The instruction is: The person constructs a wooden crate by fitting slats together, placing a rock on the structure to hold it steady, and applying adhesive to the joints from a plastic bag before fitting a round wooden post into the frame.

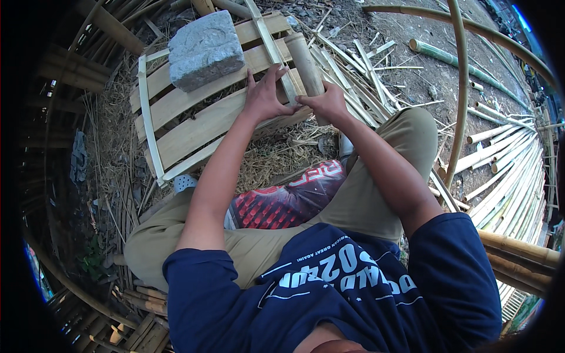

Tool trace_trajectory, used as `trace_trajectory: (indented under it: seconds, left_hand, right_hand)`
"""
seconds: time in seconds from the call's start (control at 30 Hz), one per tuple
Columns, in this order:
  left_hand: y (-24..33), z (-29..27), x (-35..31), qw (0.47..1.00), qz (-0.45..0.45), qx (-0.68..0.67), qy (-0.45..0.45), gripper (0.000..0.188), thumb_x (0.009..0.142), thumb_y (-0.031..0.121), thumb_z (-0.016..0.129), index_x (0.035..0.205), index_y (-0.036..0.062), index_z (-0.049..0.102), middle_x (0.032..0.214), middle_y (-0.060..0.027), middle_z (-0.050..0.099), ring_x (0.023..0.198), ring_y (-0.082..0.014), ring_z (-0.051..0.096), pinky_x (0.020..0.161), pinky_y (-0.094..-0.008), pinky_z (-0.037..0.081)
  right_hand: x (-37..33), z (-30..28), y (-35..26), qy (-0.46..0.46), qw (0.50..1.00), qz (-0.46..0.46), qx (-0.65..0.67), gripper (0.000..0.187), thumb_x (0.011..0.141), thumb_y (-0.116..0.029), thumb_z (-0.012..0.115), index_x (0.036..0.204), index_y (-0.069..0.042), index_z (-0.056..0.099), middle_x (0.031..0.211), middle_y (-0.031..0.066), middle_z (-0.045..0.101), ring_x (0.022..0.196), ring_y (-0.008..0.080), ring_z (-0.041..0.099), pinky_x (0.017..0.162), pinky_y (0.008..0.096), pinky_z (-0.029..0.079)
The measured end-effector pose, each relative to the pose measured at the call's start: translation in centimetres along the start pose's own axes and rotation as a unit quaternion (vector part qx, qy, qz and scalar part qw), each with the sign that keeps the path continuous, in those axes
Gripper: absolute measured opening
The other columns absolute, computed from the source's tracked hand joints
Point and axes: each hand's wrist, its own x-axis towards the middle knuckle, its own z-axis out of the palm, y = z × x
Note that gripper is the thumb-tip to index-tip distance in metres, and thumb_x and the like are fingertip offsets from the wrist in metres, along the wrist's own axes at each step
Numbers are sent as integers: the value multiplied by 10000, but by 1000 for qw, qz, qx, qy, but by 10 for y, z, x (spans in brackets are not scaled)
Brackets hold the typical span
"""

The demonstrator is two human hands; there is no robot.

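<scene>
A frame of flat bamboo slats [200,132] lies on the ground before me, crossed by narrow strips. My left hand [265,99] is over its right side, fingers spread, fingertips and thumb at the edge of a narrow bamboo strip [269,41]. My right hand [327,105] is wrapped round the lower part of a thick bamboo piece [306,65], which stands tilted beside the strip's near end. The thumbs of both hands are close together. On the frame's far left part rests a rough grey concrete block [205,50].
Split bamboo strips [368,73] lie scattered right of the frame. A green bamboo pole [465,65] and a fanned stack of bamboo lengths [512,182] lie farther right. An upright bamboo pole [460,88] rises beside my right knee. A patterned red and dark cloth [282,200] lies between my legs.
</scene>
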Motion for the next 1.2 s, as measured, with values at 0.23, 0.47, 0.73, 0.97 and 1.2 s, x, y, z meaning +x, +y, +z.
trace_trajectory:
  seconds: [0.23,0.47,0.73,0.97,1.2]
  left_hand:
    - [-4,7,1,996,62,58,37,1080,598,663,868,1505,179,539,1620,-55,468,1510,-231,430,1268,-713,19]
    - [13,11,-1,997,14,56,47,920,643,640,860,1401,162,651,1619,-78,468,1545,-221,377,1231,-765,32]
    - [7,18,-1,994,51,70,70,910,689,666,821,1405,134,640,1606,-76,484,1553,-227,366,1227,-771,16]
    - [8,11,-3,997,59,19,39,769,696,598,878,1277,123,711,1549,-56,554,1528,-252,412,1239,-756,12]
    - [10,14,0,997,61,21,51,750,698,611,847,1280,152,732,1534,-30,575,1516,-206,425,1269,-711,15]
  right_hand:
    - [6,2,8,11,999,-35,13,811,668,-445,938,1239,71,680,1043,202,761,914,264,766,813,382,608]
    - [10,-1,12,5,999,-3,44,722,665,-399,915,1173,73,710,992,193,763,866,262,761,782,379,601]
    - [16,2,18,0,999,7,54,664,647,-360,894,1126,66,720,952,172,761,828,249,754,747,371,599]
    - [14,1,19,-9,998,20,54,701,641,-362,900,1151,77,703,975,183,758,832,251,754,743,368,601]
    - [10,-5,17,-18,998,-5,57,670,706,-368,885,1181,67,701,944,164,762,827,246,760,724,369,605]
